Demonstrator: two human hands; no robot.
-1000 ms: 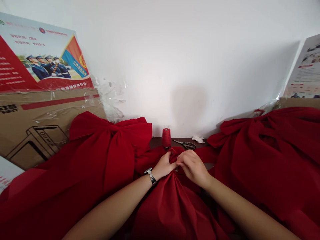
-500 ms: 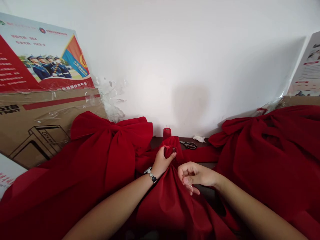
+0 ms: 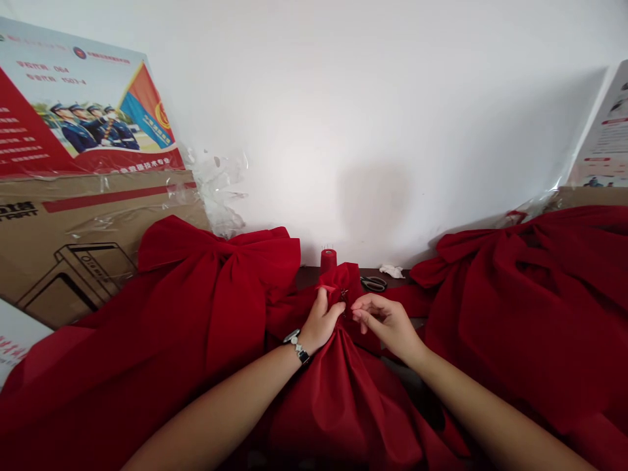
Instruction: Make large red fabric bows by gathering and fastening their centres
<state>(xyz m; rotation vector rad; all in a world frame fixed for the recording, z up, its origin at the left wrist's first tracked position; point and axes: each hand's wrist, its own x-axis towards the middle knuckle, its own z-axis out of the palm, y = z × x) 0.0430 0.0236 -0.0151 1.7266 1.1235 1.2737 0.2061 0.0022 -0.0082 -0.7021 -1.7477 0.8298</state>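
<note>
Gathered red fabric (image 3: pixel 338 386) hangs in folds in front of me, bunched at its top. My left hand (image 3: pixel 321 320), with a watch on the wrist, is closed around the bunched part. A small dark and metallic detail (image 3: pixel 344 296) shows on the cloth by the left thumb. Just right of the bunch, my right hand (image 3: pixel 380 320) is closed in a pinch, its fingertips close to the fabric. The sewing needle in that pinch is too thin to make out clearly now; a fine bright sliver showed there earlier.
Behind the fabric stand a red thread spool (image 3: pixel 328 260) with several pins or needles on top, scissors (image 3: pixel 373 283) and crumpled white tissue (image 3: pixel 391 271). Large red bows lie left (image 3: pixel 216 261) and right (image 3: pixel 510 281). A cardboard box (image 3: pixel 98 235) stands left, against the white wall.
My right hand has moved up and inward, from below the bunch to beside it, its fingers turned toward the cloth. My left hand keeps its hold almost unmoved.
</note>
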